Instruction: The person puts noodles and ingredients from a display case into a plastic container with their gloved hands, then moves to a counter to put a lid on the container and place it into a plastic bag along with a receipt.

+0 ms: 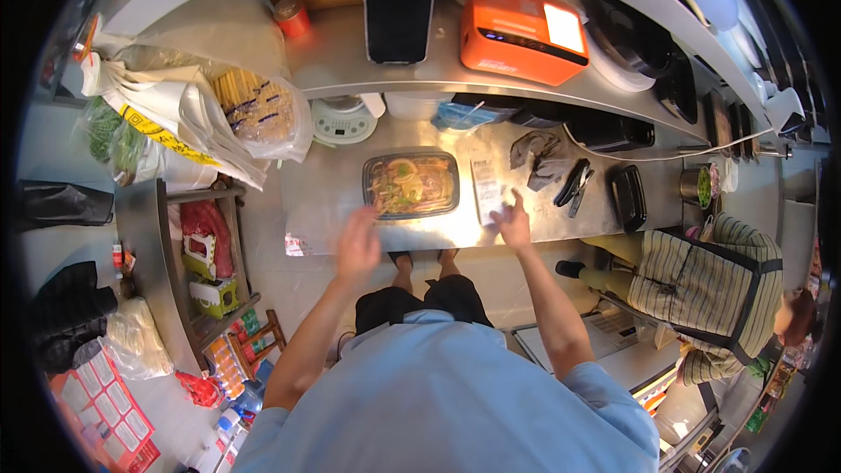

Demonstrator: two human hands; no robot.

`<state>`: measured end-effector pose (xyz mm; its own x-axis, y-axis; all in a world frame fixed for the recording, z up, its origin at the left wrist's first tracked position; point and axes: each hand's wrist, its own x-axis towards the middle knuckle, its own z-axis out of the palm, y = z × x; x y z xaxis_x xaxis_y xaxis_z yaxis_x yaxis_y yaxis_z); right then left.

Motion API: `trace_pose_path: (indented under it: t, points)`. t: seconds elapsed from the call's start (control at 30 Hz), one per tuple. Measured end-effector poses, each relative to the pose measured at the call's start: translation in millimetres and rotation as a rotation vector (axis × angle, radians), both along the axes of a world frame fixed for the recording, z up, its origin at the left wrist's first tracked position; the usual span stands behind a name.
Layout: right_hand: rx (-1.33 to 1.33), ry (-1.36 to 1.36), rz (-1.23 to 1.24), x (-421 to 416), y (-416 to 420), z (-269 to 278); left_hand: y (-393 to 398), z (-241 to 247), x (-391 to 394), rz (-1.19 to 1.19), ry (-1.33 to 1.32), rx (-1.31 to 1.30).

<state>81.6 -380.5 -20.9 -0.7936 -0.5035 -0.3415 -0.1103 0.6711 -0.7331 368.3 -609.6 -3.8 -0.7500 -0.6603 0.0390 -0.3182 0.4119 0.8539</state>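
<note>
On the steel counter lies a black plastic food container (411,184) filled with food, with what looks like a clear lid over it. My left hand (359,243) is blurred at its lower left corner; whether it touches the container cannot be told. To the right of the container lies a printed paper slip (487,192). My right hand (514,222) is at the slip's lower right edge, fingers apart, thumb and index finger spread. Farther right are a crumpled grey cloth (544,159), a black stapler (573,184) and an empty black container (627,197).
An orange label printer (523,33) and a black tablet-like device (400,6) stand on the shelf (328,72) above the counter. A kitchen scale (343,123) sits beneath it. Bags of skewers (253,108) hang at left. A person in a striped top (696,282) stands at right.
</note>
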Motion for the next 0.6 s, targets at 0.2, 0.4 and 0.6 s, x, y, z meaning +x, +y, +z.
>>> trace_pose_path:
  t: [0.2,0.4,0.6]
  points:
    - [-0.483,-0.810,0.015,2.9,-4.4,130.3,62.4,85.0,-149.2,-0.395,0.122,-0.117]
    - [-1.118,-0.751,0.101,-83.6,-52.6,262.4,59.0,187.5,-265.3,-0.314,0.315,1.005]
    - [-0.752,-0.314,0.347,-191.4,-135.6,271.0,7.5,242.6,-331.7,-0.209,0.190,1.143]
